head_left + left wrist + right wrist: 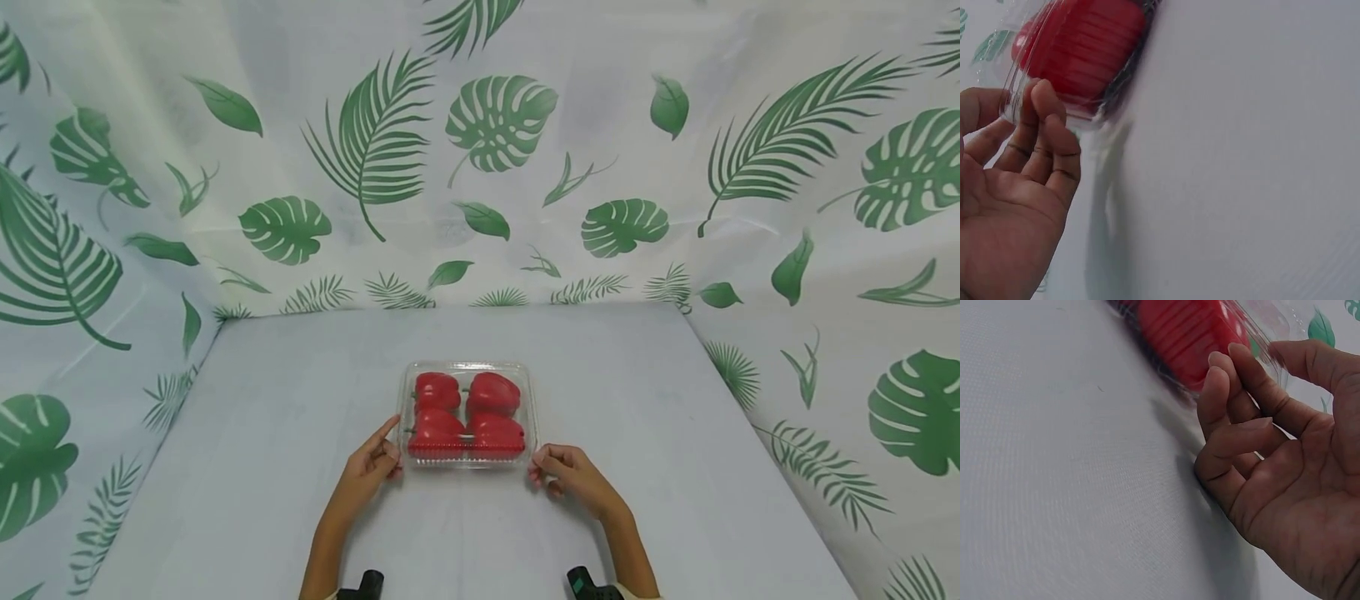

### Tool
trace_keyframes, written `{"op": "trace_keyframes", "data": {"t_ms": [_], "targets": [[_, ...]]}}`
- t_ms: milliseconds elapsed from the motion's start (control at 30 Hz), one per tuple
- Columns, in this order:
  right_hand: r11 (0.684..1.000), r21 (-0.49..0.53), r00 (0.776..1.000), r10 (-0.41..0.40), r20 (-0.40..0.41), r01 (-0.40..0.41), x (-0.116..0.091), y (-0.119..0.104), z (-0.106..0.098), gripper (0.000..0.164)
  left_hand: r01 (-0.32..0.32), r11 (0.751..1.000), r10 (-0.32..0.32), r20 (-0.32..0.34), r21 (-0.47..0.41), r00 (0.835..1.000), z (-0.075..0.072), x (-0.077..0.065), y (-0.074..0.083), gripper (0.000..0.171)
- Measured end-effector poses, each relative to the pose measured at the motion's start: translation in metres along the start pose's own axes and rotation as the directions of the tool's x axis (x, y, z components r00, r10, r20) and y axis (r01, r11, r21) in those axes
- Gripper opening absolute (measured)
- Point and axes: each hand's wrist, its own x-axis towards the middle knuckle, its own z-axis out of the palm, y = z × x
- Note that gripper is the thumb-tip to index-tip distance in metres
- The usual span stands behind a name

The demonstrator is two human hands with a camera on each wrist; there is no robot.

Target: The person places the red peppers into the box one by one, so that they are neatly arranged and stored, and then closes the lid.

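Note:
A clear plastic clamshell box (468, 466) sits in front of me on the white table, with several red bell peppers (493, 393) inside, laid in two rows. At its near left corner my left hand (366, 471) pinches the rim between thumb and fingers. My right hand (573, 479) does the same at the near right corner, its lower fingers curled beneath. Through the left wrist view, the ridged box wall (1100, 47) shows a red pepper behind it, beside the left fingertips (1047, 94). In the right wrist view, the right thumb (1304, 359) lies at the box's edge.
White table surface (300, 375) surrounds the box on every side. A white sheet (570, 192) printed with green leaves hangs behind the table and along both sides. Dark devices (369, 585) are strapped at both wrists.

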Motion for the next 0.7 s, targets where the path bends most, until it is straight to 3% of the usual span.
{"op": "trace_keyframes", "data": {"t_ms": [200, 500, 600, 700], "targets": [[1.0, 0.011, 1.0, -0.028, 0.002, 0.028, -0.001, 0.0, 0.004, 0.04, 0.032, 0.999, -0.032, -0.046, -0.011, 0.998, 0.004, -0.002, 0.0, 0.055], [0.999, -0.016, 1.0, 0.029, 0.008, -0.029, -0.001, -0.001, 0.001, 0.039, 0.022, 0.996, -0.018, -0.056, 0.082, 0.998, 0.0, -0.002, 0.003, 0.055], [0.998, -0.055, 0.998, 0.042, -0.04, -0.044, -0.004, -0.002, -0.004, 0.037, 0.029, 0.994, -0.022, -0.057, 0.107, 0.998, -0.002, -0.002, 0.003, 0.054], [0.991, -0.128, 0.986, 0.01, -0.165, -0.032, -0.006, -0.006, -0.008, 0.036, 0.046, 0.977, -0.026, -0.099, 0.209, 0.995, -0.003, -0.003, 0.003, 0.051]]}}
